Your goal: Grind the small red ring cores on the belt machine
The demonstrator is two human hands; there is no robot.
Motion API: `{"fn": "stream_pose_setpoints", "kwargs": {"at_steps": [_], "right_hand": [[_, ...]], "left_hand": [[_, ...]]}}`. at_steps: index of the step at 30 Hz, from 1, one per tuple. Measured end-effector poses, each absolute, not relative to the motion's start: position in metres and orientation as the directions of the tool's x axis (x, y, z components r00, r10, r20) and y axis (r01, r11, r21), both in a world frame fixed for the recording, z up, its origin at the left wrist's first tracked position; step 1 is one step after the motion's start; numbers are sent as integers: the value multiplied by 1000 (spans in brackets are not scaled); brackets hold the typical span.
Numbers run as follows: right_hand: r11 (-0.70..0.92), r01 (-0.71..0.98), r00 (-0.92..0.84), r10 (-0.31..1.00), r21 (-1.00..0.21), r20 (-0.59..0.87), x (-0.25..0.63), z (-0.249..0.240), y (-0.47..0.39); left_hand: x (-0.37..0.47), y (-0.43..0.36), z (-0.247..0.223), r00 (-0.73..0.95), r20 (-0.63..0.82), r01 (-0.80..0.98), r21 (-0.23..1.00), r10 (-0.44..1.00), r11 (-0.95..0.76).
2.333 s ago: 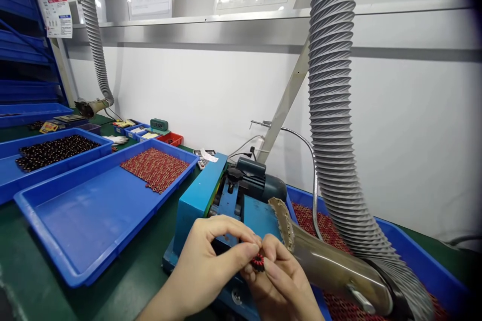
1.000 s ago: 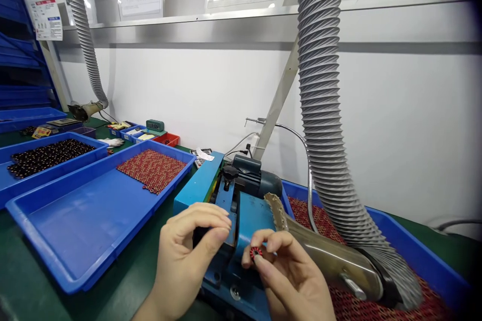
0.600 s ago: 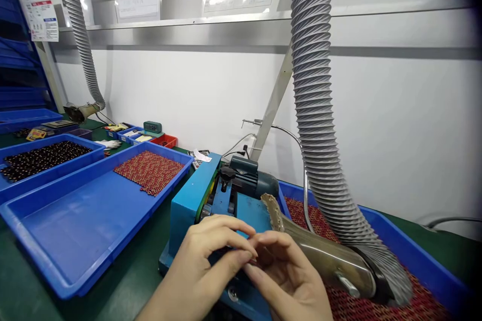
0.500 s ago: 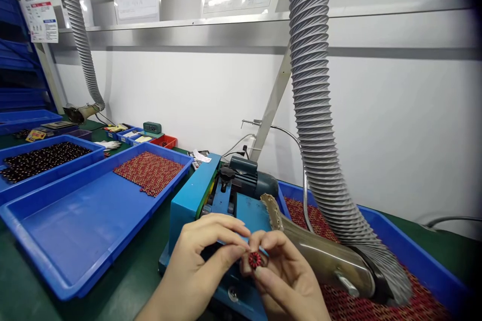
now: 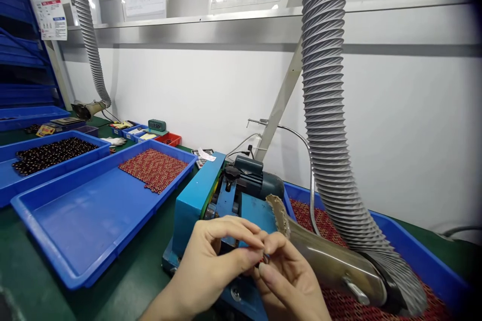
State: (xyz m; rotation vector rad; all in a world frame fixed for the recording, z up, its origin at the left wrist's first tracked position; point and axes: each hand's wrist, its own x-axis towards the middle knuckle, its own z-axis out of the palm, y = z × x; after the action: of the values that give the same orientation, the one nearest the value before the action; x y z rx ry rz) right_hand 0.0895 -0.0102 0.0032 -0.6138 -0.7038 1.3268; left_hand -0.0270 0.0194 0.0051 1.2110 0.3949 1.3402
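Note:
My left hand [image 5: 211, 266] and my right hand [image 5: 288, 281] meet in front of a small blue machine [image 5: 211, 200]. Their fingertips pinch a small red wound coil ring [image 5: 263, 259], which the fingers hide almost entirely. The hands are held just over the machine's front face, below its dark motor [image 5: 256, 180]. A metal extraction nozzle [image 5: 331, 266] lies close to the right of my right hand.
A big blue tray [image 5: 75, 241] on the left holds a patch of red rings [image 5: 152, 168]. Behind it a second tray holds dark rings [image 5: 48, 153]. Under the grey ribbed hose [image 5: 327, 125], a blue tray [image 5: 414, 256] on the right holds more red rings. The bench top is green.
Half a second ago the red ring showed openly between my fingertips; now both hands have closed around it and nearly hide it. The view has shifted slightly.

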Motion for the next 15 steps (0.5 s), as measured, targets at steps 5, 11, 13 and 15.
{"fn": "stream_pose_setpoints", "kwargs": {"at_steps": [5, 11, 13, 15], "right_hand": [[106, -649, 33, 993, -753, 111, 88, 3, -10], [92, -681, -4, 992, -726, 129, 93, 4, -11], [75, -701, -34, 990, -709, 137, 96, 2, -10], [54, -715, -67, 987, -697, 144, 97, 0, -9]], "left_hand": [[-23, 18, 7, 181, 285, -680, 728, 941, -90], [-36, 23, 5, 61, 371, -635, 731, 927, -251], [-41, 22, 4, 200, 406, -483, 833, 892, -271], [-43, 19, 5, 335, 400, -298, 904, 853, -307]]}}
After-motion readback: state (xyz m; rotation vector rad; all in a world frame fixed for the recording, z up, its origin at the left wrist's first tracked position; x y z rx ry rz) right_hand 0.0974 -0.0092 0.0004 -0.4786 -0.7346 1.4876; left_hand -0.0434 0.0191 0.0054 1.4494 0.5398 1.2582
